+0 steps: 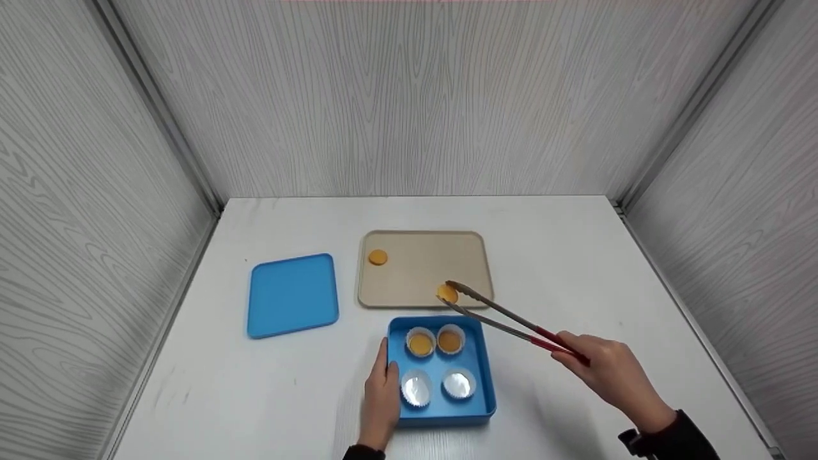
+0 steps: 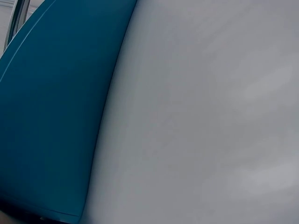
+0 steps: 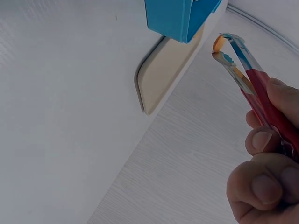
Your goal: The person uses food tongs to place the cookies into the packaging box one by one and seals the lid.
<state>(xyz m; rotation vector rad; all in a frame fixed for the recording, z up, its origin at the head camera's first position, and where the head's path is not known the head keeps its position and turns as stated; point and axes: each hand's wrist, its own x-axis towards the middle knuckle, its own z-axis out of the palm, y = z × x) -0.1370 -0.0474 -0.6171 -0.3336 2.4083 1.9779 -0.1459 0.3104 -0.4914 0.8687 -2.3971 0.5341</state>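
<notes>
My right hand [image 1: 610, 370] grips red-handled metal tongs [image 1: 511, 314]. Between the tong tips is a flat round orange disc [image 1: 447, 293], over the front edge of a beige tray [image 1: 422, 271]; the right wrist view also shows this disc [image 3: 218, 44] in the tips. Along the left wall of a blue square box [image 1: 441, 420] lies my left hand [image 1: 381, 399], fingers straight against the outside and thumb at the rim. Inside the box, the two far pleated cups hold round yellow-orange pieces [image 1: 420, 345]; both near cups [image 1: 459, 384] show shiny bottoms.
Another orange disc [image 1: 378, 257] lies at the tray's left end. A shallow blue lid or tray [image 1: 293, 296] rests on the white table [image 1: 307, 383], left of the beige tray. Grey wood-grain panels [image 1: 409, 102] stand behind and at both sides.
</notes>
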